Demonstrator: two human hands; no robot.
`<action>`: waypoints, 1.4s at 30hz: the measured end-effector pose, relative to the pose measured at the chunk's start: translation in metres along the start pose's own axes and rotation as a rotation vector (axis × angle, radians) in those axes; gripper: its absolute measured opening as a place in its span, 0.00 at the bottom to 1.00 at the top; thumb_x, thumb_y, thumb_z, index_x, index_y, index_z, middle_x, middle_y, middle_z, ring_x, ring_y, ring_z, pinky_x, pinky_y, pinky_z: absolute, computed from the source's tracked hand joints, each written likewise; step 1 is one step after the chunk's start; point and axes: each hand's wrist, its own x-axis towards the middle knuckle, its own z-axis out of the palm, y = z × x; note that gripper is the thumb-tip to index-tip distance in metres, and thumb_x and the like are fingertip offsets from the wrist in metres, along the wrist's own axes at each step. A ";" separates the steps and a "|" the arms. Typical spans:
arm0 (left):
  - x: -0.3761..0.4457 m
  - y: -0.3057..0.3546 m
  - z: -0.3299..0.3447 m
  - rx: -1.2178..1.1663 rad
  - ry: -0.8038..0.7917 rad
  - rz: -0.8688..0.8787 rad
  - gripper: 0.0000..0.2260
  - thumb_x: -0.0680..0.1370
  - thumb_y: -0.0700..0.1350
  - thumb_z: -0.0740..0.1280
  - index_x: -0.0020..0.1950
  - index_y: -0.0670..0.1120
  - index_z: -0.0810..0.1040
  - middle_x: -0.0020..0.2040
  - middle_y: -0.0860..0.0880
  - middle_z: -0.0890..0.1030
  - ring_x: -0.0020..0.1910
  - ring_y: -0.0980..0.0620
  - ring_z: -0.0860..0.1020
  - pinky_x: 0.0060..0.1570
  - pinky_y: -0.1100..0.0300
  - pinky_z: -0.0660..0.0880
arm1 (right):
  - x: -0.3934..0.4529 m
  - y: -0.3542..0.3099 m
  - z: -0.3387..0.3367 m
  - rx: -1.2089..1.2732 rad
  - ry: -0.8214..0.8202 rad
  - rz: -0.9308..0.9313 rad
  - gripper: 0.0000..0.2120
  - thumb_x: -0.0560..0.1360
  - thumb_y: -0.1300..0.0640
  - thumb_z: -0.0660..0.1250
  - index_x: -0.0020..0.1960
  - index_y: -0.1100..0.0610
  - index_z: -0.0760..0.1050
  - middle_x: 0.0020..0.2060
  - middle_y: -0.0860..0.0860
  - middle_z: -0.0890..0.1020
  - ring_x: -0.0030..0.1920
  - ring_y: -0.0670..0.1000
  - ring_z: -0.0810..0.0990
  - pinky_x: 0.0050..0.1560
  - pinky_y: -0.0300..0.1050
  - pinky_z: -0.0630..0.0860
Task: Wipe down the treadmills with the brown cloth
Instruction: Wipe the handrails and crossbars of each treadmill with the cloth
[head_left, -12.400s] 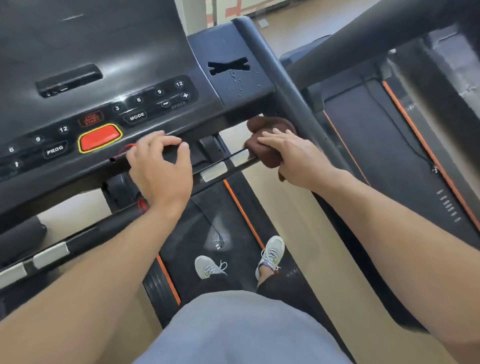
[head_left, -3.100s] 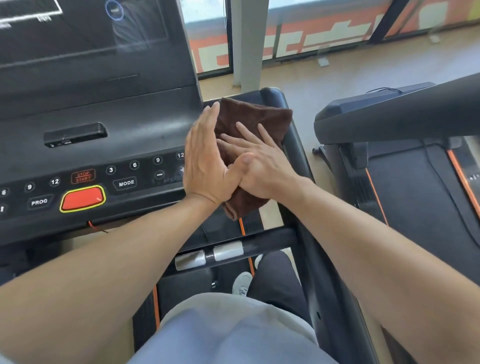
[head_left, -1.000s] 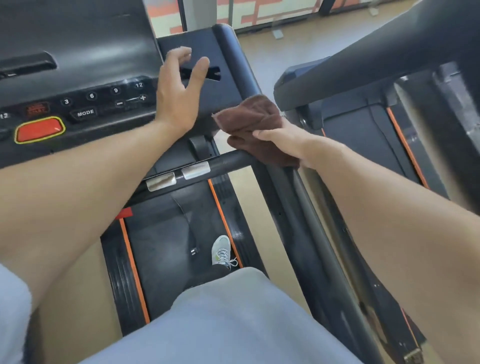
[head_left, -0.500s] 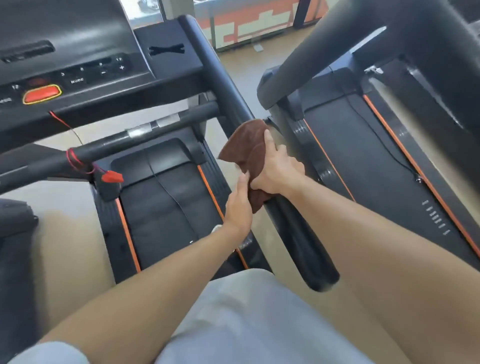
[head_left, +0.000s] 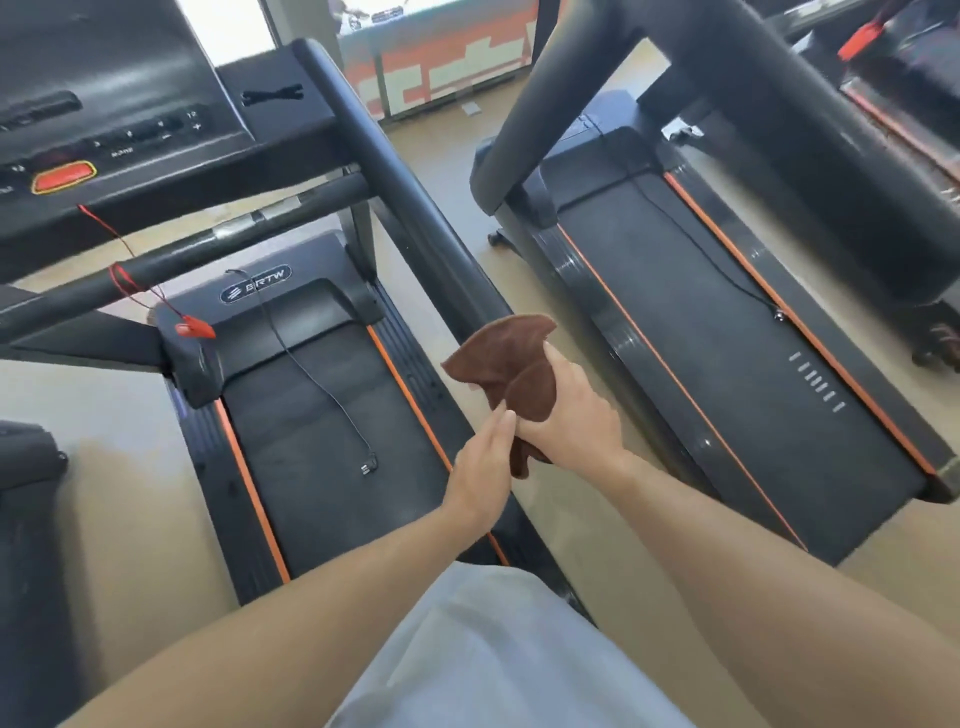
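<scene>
Evidently, the brown cloth (head_left: 511, 366) is gripped in the right hand (head_left: 569, 410) while its lower tail is touched by the left hand's (head_left: 480, 475) straight fingers (probably for refolding), at five o'clock from the handrail (head_left: 410, 208).

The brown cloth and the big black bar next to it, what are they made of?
The brown cloth looks like soft, fuzzy fabric, maybe microfibre: it is matte and crumples into folds in the right hand. The black handrail looks hard with a smooth satin finish that catches light; painted metal or plastic, I cannot tell which.
</scene>
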 end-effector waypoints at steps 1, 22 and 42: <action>-0.006 0.000 0.001 0.078 0.003 -0.004 0.12 0.83 0.62 0.58 0.59 0.66 0.80 0.50 0.57 0.85 0.55 0.51 0.81 0.63 0.44 0.76 | -0.011 0.007 0.004 0.025 0.029 0.003 0.47 0.69 0.36 0.73 0.80 0.37 0.51 0.72 0.43 0.70 0.65 0.53 0.78 0.59 0.52 0.76; 0.010 0.055 0.128 0.409 -0.244 0.255 0.15 0.79 0.54 0.71 0.65 0.55 0.75 0.61 0.58 0.79 0.62 0.58 0.75 0.64 0.60 0.71 | -0.122 0.128 -0.023 0.604 0.312 0.394 0.35 0.67 0.60 0.70 0.69 0.35 0.71 0.53 0.40 0.85 0.54 0.48 0.84 0.54 0.54 0.82; 0.039 0.082 0.187 -0.279 -0.425 -0.304 0.12 0.83 0.44 0.67 0.60 0.37 0.81 0.56 0.36 0.85 0.57 0.38 0.84 0.57 0.45 0.82 | -0.109 0.139 -0.043 1.040 0.469 0.318 0.40 0.74 0.61 0.77 0.79 0.42 0.62 0.71 0.39 0.71 0.66 0.33 0.74 0.60 0.32 0.76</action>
